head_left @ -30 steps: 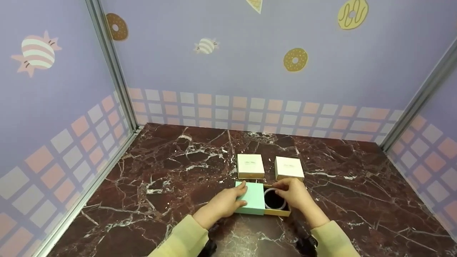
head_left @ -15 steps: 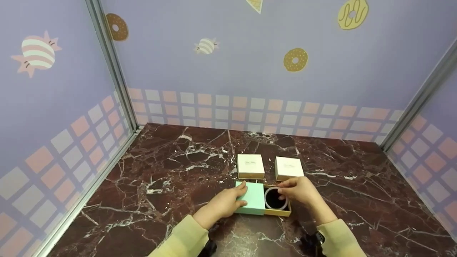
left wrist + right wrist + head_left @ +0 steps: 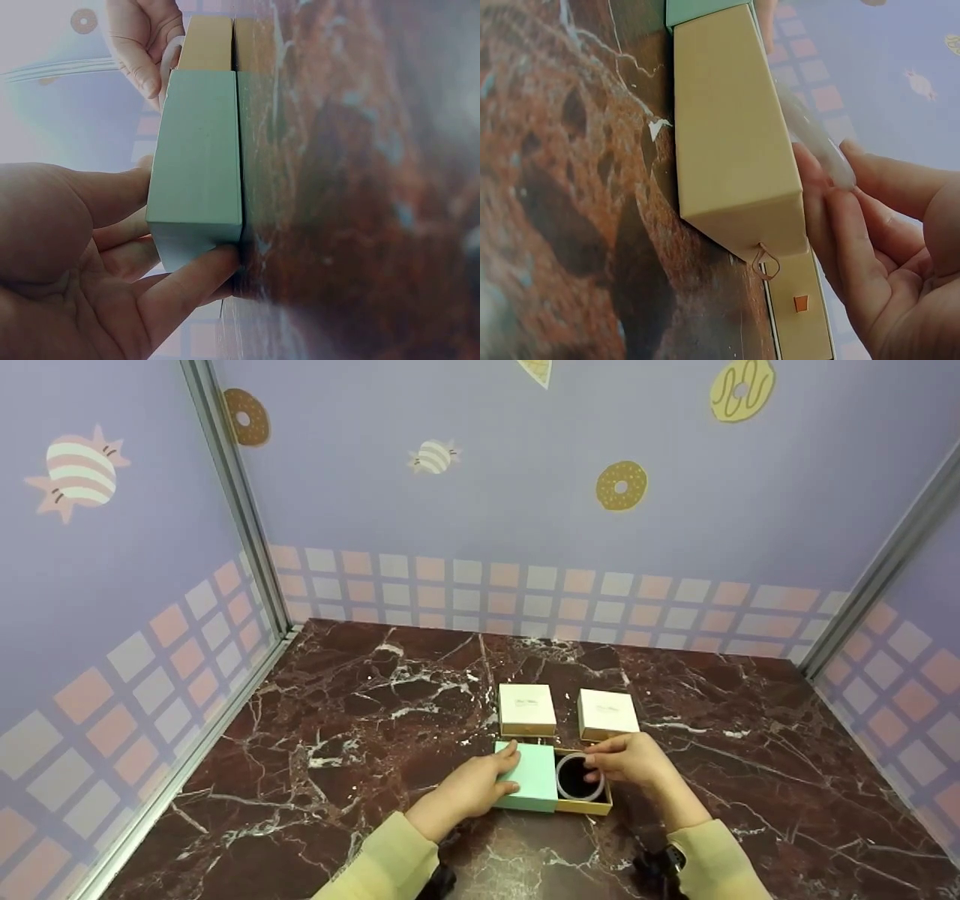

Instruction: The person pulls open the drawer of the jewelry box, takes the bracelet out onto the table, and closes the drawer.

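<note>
A mint-green box sleeve lies on the marble tabletop with its gold drawer pulled partway out to the right. My left hand grips the sleeve's left end, thumb on the near side and fingers around the far side. A pale, translucent bangle is at the drawer's dark interior. My right hand pinches the bangle's right edge between thumb and fingers. In the right wrist view the bangle stands tilted, partly above the drawer wall; its lower part is hidden. A small loop of cord hangs from the drawer's end.
Two cream-topped boxes with gold sides, a left one and a right one, stand just behind the green box. The dark red marble tabletop runs back to patterned lilac walls.
My right hand has shifted slightly right, and the bangle's ring has moved a little right with it. The left hand, sleeve and drawer have kept their places.
</note>
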Demonstrator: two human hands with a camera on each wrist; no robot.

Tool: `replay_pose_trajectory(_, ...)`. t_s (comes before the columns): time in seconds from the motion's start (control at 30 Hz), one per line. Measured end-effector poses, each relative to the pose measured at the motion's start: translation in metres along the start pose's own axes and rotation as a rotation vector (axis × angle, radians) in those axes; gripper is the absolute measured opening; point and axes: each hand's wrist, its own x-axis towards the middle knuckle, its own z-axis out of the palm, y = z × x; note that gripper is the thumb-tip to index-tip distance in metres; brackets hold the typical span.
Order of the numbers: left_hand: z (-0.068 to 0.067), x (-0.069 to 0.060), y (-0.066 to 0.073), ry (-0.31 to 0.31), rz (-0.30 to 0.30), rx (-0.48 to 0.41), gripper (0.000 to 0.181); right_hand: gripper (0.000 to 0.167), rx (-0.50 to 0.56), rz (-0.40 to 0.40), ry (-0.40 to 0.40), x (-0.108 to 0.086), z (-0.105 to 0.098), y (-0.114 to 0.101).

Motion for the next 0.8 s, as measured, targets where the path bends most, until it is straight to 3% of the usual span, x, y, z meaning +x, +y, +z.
replay_pose_trajectory(0.47,0.0,0.0,0.0,-0.002,-0.019,0.012,0.059,0.029,0.132,0.049,-0.015,0.0,-0.006,0.002)
replay_pose_trajectory(0.8,0.0,0.001,0.0,-0.007,-0.019,0.018,0.059,0.03,0.18,0.04,-0.027,0.0,-0.015,0.004)
